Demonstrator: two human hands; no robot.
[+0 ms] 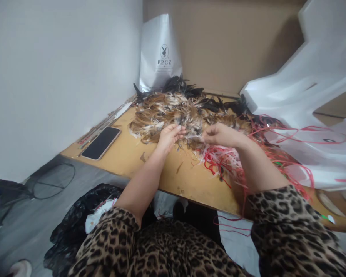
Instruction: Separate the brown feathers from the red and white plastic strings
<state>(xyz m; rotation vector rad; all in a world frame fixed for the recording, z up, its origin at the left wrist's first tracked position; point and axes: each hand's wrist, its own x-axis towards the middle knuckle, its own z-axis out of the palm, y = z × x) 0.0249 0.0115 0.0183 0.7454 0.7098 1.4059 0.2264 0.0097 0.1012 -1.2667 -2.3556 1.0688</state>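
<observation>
A phone (pixel 101 142) lies at the table's (pixel 149 161) left edge as the left hand (pixel 169 137) and right hand (pixel 220 135), fingers pinched on a small feather tuft (pixel 193 135), work before a large, unsorted feather pile (pixel 178 111). The tuft's long axis runs left-right between both hands; red strings (pixel 233 161) sprawl right.

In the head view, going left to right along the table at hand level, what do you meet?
Phone → left hand on the feather pile → right hand, pinching feathers too → red and white strings → white plastic sheet.
</observation>
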